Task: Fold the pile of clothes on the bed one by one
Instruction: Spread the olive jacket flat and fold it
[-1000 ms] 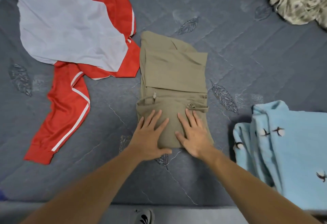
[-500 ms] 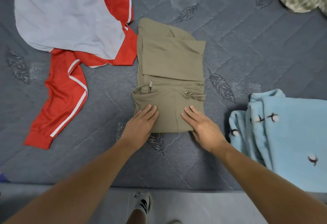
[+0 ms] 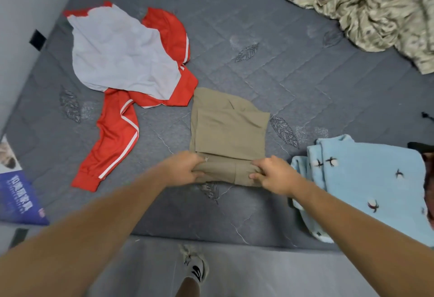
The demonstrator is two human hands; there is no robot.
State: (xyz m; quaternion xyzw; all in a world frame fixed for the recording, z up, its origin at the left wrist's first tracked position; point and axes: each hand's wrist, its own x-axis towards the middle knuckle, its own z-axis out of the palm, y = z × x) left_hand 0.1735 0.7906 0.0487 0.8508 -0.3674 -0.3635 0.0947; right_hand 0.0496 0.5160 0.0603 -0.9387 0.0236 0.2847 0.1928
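The khaki garment [image 3: 229,132], partly folded into a rough rectangle, is laid at the centre of the frame on the grey quilted bed [image 3: 293,80]. Its near edge is gripped at both corners: the left hand [image 3: 185,167] is curled around the lower left corner, and the right hand [image 3: 272,173] is curled around the lower right corner, with the fingers tucked under the fabric and the thumbs on top. That near edge is bunched into a thick roll between the two hands.

To the upper left, a red jacket with white stripes [image 3: 122,132] is spread unfolded, with its pale grey lining [image 3: 122,52] turned outward; its hem is touching the far left corner of the khaki garment. At the right of the frame a light blue fleece with small bird motifs [image 3: 366,184] is lying just beside the right hand. A crumpled beige patterned blanket [image 3: 371,7] is seen in the upper right corner, well apart from the rest.

A blue book [image 3: 18,198] is visible at the left edge, and a shoe [image 3: 196,266] on the floor at the bottom centre.
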